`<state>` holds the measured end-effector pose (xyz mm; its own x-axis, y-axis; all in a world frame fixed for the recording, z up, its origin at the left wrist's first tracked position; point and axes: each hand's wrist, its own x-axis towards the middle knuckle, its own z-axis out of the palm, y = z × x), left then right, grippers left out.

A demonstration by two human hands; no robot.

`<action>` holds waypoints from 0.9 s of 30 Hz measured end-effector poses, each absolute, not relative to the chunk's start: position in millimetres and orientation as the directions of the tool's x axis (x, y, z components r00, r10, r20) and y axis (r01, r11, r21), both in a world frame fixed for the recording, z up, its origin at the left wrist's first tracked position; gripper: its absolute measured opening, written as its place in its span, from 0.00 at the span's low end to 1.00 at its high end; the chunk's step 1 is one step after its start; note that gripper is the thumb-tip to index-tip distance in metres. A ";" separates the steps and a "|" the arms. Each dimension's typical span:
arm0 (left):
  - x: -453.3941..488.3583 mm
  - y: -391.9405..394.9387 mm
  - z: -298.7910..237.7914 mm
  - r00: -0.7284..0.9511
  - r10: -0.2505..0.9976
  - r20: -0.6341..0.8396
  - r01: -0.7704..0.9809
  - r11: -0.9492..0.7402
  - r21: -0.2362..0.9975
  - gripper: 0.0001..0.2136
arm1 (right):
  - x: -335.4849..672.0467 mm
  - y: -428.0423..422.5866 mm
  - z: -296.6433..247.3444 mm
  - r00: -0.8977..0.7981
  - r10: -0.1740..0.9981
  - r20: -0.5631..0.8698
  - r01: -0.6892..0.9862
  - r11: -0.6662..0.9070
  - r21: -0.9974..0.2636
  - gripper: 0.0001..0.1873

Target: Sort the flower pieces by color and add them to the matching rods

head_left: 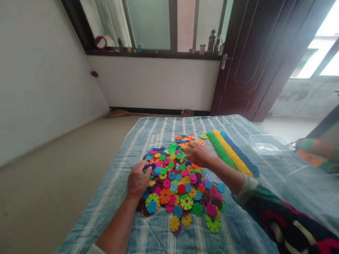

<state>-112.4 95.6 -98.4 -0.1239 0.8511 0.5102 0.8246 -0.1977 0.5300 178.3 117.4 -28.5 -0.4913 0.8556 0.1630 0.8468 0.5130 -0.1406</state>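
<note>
A heap of several flat, notched plastic discs [180, 180] in many colours lies on a blue striped cloth [159, 130]. My left hand [137, 180] rests on the heap's left edge, fingers curled round a purple disc. My right hand [197, 154] lies on the heap's far right part, fingers bent down among orange and green discs; what they pinch is hidden. To the right lie three long rods of stacked discs: green [219, 150], yellow [233, 157] and blue [242, 155], side by side.
A clear plastic sheet or bag [267, 144] lies on the cloth at the right. Striped fabric [317, 151] sits at the far right edge. Beyond the cloth are bare floor [53, 169], a white wall, a window sill and a dark door [243, 70].
</note>
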 end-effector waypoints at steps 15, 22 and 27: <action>-111.9 92.7 -99.3 -0.110 0.862 0.495 0.809 -0.212 0.549 0.11 | 174.1 113.4 -41.0 -0.496 0.868 0.011 0.867 0.496 -0.044 0.19; -111.1 92.0 -98.5 -0.103 0.867 0.487 0.806 -0.214 0.552 0.11 | 180.6 160.2 -37.6 -0.312 0.945 0.095 0.949 0.316 -0.025 0.19; -111.8 92.2 -98.3 -0.095 0.871 0.483 0.807 -0.217 0.550 0.11 | 165.6 186.7 -38.7 -0.357 0.927 0.114 0.930 0.364 -0.048 0.17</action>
<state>-111.8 92.2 -98.3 -0.0947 0.8706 0.4828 0.8066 -0.2171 0.5498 165.6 186.7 -38.7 -0.3567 0.9273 0.1139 0.9302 0.3638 -0.0485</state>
